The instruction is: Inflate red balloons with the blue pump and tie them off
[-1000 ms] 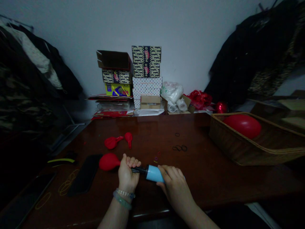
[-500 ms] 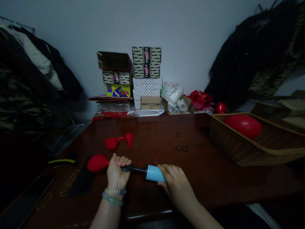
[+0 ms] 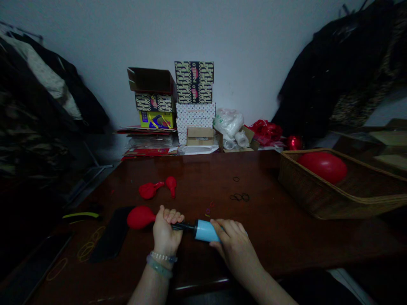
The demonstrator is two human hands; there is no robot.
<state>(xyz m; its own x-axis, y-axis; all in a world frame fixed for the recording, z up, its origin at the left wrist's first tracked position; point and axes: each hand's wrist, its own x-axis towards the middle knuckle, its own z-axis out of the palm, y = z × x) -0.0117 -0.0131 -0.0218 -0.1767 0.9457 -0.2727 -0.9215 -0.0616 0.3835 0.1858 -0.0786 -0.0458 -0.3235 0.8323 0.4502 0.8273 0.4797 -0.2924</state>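
Observation:
My left hand [image 3: 168, 228] is wrapped round the black end of a hand balloon pump. A partly filled red balloon [image 3: 140, 217] sticks out from the left side of that fist, its neck hidden by my fingers. Around the blue barrel of the balloon pump [image 3: 203, 231] closes my right hand [image 3: 233, 241]. Only a short stretch of black shows between the fist and the barrel. Beyond my left hand lie two limp red balloons, one flat balloon [image 3: 148, 191] and one smaller balloon [image 3: 171, 183].
A wicker basket [image 3: 313, 203] with an inflated red balloon [image 3: 324, 167] stands on the right of the brown table [image 3: 270, 250]. Black rings [image 3: 240, 197] lie mid-table. Left are yellow rubber bands [image 3: 87, 248] and a dark flat object [image 3: 112, 235]. Stacked boxes [image 3: 195, 114] line the wall.
My left hand has moved right with the red balloon, closer to the blue barrel, and the black shaft between shows shorter. My right hand stays almost where it was.

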